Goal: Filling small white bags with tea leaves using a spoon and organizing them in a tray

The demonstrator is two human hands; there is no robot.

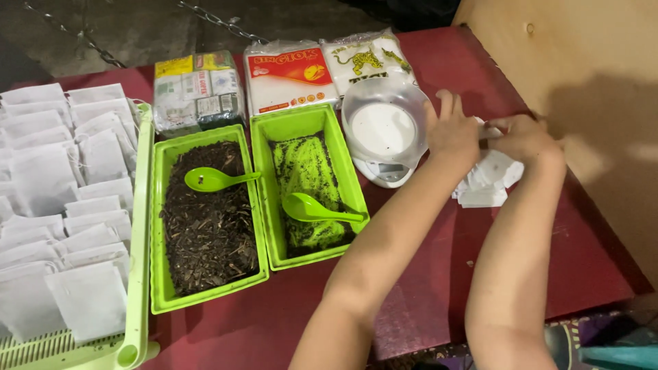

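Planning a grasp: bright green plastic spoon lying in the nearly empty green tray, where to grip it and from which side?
Probably the handle of the bright green plastic spoon, from above at its right end. It lies almost flat, its tip by the green tray's right rim, while the bowl sits in the tea.

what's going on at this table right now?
A person has both hands at a small stack of empty white bags on the red table. The left hand and right hand pinch one bag between them, above the stack. Beside them sits a white scale with a clear bowl. Two green tubs hold dark loose material, the left tub fuller than the right tub, each with a green spoon. A tray of filled bags lies far left.
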